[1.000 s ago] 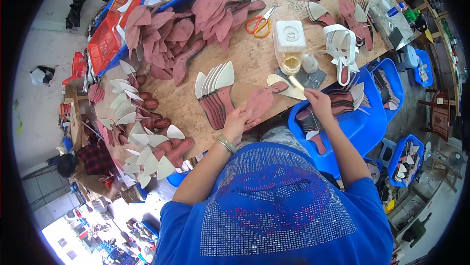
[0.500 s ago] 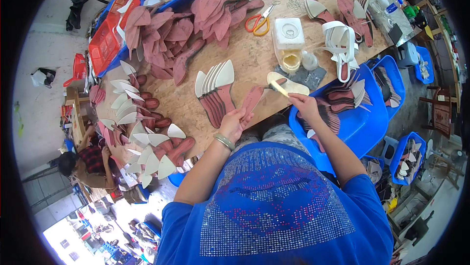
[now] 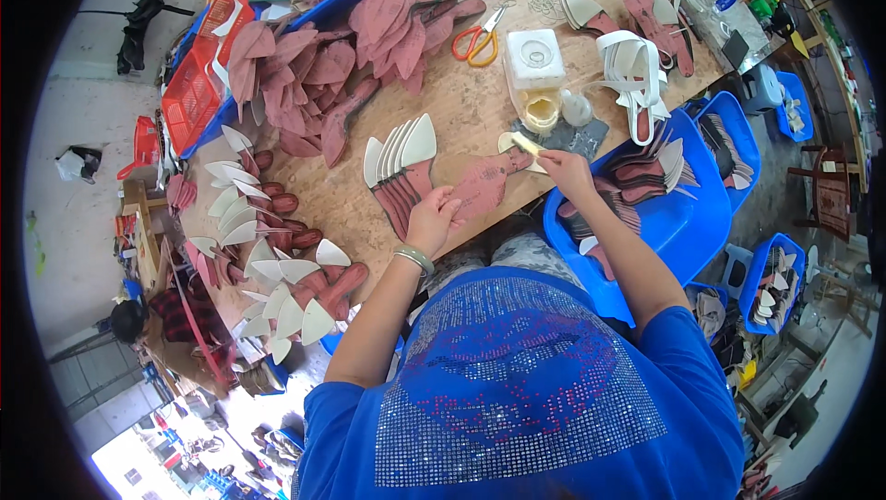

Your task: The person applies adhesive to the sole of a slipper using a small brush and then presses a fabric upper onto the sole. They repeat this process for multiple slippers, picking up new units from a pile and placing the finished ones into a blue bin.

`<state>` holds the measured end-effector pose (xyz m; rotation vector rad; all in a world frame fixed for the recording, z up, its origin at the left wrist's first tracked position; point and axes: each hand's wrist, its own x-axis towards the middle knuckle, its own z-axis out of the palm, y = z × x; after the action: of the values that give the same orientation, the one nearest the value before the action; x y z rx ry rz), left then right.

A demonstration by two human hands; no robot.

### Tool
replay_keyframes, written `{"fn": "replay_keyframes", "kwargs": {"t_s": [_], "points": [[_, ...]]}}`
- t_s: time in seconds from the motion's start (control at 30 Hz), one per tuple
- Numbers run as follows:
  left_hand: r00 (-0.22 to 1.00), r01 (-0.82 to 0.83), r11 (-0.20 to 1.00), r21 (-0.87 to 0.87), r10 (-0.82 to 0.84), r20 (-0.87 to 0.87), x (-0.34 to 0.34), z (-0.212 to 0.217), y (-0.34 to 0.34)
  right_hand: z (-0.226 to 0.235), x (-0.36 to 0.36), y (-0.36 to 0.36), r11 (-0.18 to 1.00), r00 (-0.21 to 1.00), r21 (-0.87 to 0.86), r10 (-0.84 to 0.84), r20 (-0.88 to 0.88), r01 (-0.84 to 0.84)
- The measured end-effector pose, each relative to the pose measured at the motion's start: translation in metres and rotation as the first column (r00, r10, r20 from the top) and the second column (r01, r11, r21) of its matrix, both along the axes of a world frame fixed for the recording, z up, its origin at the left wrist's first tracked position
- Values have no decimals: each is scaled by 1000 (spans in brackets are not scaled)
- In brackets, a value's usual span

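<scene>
My left hand (image 3: 439,220) grips the wide end of a dusty-red shoe insole (image 3: 477,188) above the table's near edge. The insole's narrow end points right, beside a white heel-shaped piece (image 3: 505,141), partly covered. Between the fingers of my right hand (image 3: 565,173) is a pale yellow stick (image 3: 526,144), its tip over that narrow end. A fan of insoles with white ends (image 3: 401,154) lies left of the held insole. Just beyond my right hand is a jar of yellowish paste (image 3: 542,112), with a dark slab (image 3: 583,141) next to it.
Many red insoles (image 3: 305,66) pile up at the far left, with white-tipped ones (image 3: 277,251) along the left edge. Orange-handled scissors (image 3: 477,43), a white block (image 3: 535,55) and white strips (image 3: 630,71) lie farther back. Blue bins (image 3: 678,232) stand at right. Another person (image 3: 175,334) sits at left.
The held insole now shows its broad red face, and its narrow end has come under the stick. My right hand has moved slightly left and away from me. The other person has leaned lower.
</scene>
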<state>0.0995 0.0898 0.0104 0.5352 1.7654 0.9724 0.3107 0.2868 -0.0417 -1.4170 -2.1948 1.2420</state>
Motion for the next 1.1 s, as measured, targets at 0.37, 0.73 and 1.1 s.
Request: {"fn": "replay_keyframes", "kwargs": {"t_s": [0.37, 0.73, 1.1], "points": [[990, 13, 1000, 8, -12, -141, 15, 20, 5, 79, -17, -41, 966, 946, 72, 258, -195, -249], [985, -170, 985, 32, 169, 31, 10, -10, -4, -14, 7, 16, 997, 996, -18, 78, -39, -79], [880, 177, 984, 3, -157, -449, -3, -29, 4, -69, 42, 42, 946, 947, -43, 321, -29, -322]]}}
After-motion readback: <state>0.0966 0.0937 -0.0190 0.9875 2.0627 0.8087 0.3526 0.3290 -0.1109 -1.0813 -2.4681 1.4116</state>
